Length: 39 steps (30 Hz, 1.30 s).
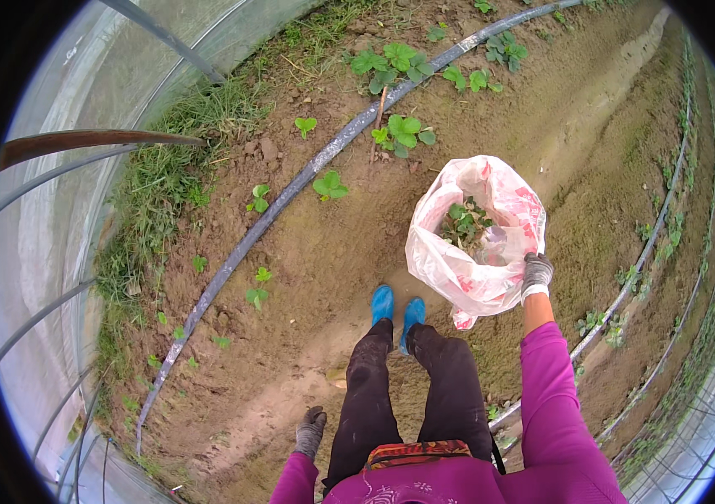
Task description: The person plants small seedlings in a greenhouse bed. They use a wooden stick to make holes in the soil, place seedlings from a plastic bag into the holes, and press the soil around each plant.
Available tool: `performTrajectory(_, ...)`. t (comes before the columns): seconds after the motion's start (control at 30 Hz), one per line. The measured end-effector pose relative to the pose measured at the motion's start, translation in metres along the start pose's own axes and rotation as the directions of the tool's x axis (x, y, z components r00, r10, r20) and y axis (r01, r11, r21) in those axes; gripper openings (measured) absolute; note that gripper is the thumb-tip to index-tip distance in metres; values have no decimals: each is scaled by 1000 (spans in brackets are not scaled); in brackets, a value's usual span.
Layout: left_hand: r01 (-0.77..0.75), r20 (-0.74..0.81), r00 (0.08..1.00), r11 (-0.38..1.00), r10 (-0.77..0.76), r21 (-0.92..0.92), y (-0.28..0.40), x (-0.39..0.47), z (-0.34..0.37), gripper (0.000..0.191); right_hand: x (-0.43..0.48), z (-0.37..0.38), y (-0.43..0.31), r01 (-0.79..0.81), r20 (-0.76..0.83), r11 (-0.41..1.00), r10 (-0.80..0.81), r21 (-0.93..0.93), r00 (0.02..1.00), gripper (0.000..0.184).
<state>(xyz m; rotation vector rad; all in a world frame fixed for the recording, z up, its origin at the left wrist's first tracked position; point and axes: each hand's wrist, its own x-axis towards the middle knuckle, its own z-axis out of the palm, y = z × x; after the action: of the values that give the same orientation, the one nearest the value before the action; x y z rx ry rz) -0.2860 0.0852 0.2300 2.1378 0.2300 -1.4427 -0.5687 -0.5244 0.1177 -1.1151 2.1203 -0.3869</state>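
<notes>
My right hand [538,274], in a grey knit glove, grips the rim of a white plastic bag [430,249] with red print. The bag hangs with its mouth up, in front of my blue shoes. Inside lie green leaves [468,217] and some dry plant matter, along with a pale piece that I cannot identify. Low beside my left leg hangs my left hand [311,432], also gloved in grey, its fingers loose and nothing visible in them. Bare soil [256,403] lies under it.
A dark irrigation hose [326,154] curves across the soil on the left, with small strawberry-like plants [404,131] beside it. Grass [162,183] edges the plastic-film wall [80,94] and its bent metal hoops [49,315]. Further hoses [641,258] and plant rows run along the right.
</notes>
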Motion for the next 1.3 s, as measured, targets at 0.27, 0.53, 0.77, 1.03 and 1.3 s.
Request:
performTrajectory(0.27, -169, -37, 985, 986, 169, -6, 141, 69, 74, 28, 131, -145, -93, 91, -121, 959, -60, 267, 991, 28)
performTrajectory(0.53, -244, -66, 970, 952, 235, -183, 319, 88, 215, 30, 304, -104, -148, 149, -237, 984, -123, 97, 964, 44)
performTrajectory(0.77, -392, 261, 903, 905, 343, 165, 389, 62, 364, 38, 413, -34, -128, -265, 166, 964, 261, 0, 951, 30)
performTrajectory(1.03, -716, 374, 698, 597, 610, 362, 517, 88, 397, 41, 303, 100, -204, 650, 585, 730, -438, -211, 682, 26)
performTrajectory(1.3, -797, 329, 580, 437, 745, 416, 580, 154, 419, 36, 69, 324, -371, 992, 814, -104, -569, 70, -117, 29)
